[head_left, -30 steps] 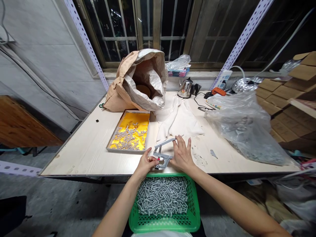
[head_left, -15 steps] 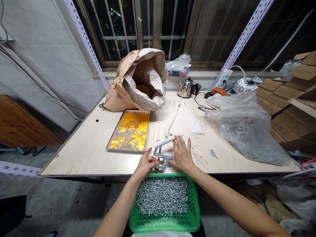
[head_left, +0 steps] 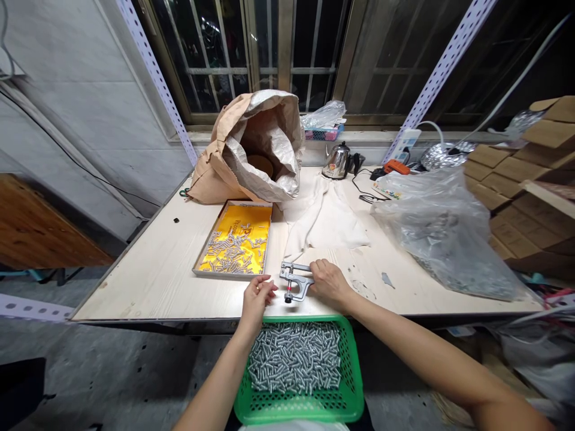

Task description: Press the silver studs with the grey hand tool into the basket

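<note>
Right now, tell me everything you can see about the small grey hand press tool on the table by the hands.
The small grey metal hand press tool stands at the front edge of the pale wooden table, just beyond the green plastic basket of small metal parts. It looks like cast metal, with two handles squeezed together, a small spring between them and a red spot near its jaw end. The right hand grips its handles; the left hand hovers beside the jaw end, and contact there cannot be told.

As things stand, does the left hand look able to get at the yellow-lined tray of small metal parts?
Probably yes. The left hand is beside the tray, with only bare table between them; the right hand grips the gray hand press.
</note>
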### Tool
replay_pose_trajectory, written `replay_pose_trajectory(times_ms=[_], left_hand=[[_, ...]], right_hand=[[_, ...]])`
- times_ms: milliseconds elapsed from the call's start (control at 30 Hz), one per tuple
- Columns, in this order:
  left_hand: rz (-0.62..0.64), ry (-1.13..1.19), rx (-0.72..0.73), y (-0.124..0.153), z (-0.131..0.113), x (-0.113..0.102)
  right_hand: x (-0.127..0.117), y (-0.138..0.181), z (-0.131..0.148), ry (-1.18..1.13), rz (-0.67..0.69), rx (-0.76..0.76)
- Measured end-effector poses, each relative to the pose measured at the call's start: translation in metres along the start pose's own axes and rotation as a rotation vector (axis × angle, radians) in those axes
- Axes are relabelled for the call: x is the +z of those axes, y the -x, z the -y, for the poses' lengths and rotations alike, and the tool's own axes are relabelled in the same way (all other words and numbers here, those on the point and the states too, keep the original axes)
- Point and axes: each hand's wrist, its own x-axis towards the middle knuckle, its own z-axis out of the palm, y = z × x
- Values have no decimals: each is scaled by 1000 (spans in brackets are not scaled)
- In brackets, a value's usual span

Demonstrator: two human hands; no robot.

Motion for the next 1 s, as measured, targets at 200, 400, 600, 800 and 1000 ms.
replay_pose_trajectory(times_ms=[200, 400, 600, 800, 1000], left_hand=[[100, -110, -137, 6, -2, 6], [200, -189, -197, 10, -9, 13], [156, -249, -25, 20, -13, 17], [175, -528, 378, 53, -39, -1], [89, -1012, 396, 0, -66, -5]], right_hand=[[8, -9, 3, 2, 67, -30], [-12, -6, 9, -18, -52, -19], [-15, 14, 15, -92, -225, 4], [-8, 39, 3, -110, -344, 60], [-7, 45, -2, -123, -356, 70]])
